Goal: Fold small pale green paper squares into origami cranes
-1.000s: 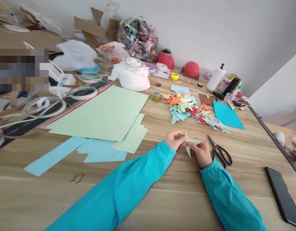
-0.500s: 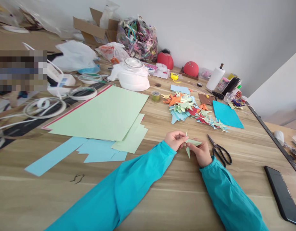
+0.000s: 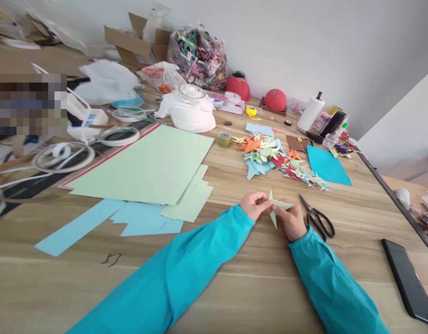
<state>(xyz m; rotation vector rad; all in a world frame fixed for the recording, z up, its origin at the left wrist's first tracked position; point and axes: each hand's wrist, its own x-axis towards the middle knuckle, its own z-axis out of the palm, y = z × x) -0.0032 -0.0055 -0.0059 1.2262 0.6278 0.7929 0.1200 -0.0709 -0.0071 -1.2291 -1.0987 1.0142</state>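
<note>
Pale-green folded paper shape with sharp points (image 3: 277, 203) is held between the two hands, over the light-brown wood-grain tabletop (image 3: 214, 287); whether it touches the wood cannot be told. One point stands away from the person, one toward the person, and a third runs right, past the right thumb. The left hand (image 3: 254, 205) has thumb and fingers pinched together on the shape's left side. The right hand (image 3: 293, 221) clamps it too, thumb on top near the middle. Both arms wear bright turquoise sleeves (image 3: 207, 246).

Just beside the right hand lie black-handled metal scissors (image 3: 317, 217), blades directed away from the person. Beyond the hands spreads a loose heap of orange, green, blue and red folded paper pieces (image 3: 269, 154), with a flat turquoise rectangle (image 3: 328, 164) to its right and a small yellow-green spool (image 3: 224, 139) to its left.

Farther left rests a large pale-green paper sheet (image 3: 144, 167), with light-blue paper offcuts (image 3: 144, 215) along its near edge. A black flat phone-like slab (image 3: 406, 278) lies at the far right. Against the pale wall (image 3: 290, 41) sits a clear plastic bag of multicoloured bits (image 3: 198, 58).
</note>
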